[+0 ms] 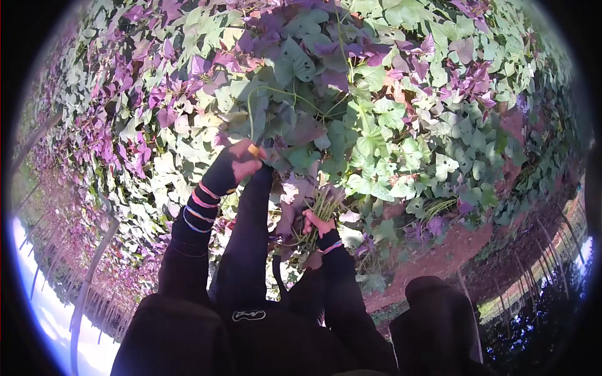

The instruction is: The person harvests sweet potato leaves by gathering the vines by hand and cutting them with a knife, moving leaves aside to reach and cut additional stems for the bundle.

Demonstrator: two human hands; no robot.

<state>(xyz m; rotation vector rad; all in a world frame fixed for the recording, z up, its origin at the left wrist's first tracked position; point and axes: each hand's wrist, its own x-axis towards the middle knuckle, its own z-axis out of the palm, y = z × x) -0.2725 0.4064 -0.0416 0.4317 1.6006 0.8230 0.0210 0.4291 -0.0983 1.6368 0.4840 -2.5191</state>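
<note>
My left hand [243,161] is closed around the lower end of a thin green vine stem [251,113], which rises from the fingers and arcs right into the leaves. A small orange-yellow band [253,150] shows on that hand. Lower and to the right, my right hand [320,224] grips a bunch of cut vine stems [325,205], with leaves hanging around it. Coloured bands circle both wrists over black sleeves. Broad green leaves [298,62] lie just beyond both hands.
Dense green and purple vine foliage [144,94] spreads all round. Another bundle of stems [439,205] lies on the leaves at right. Reddish bare soil [439,257] shows at lower right. Wooden poles [91,276] stand at left, with more at right.
</note>
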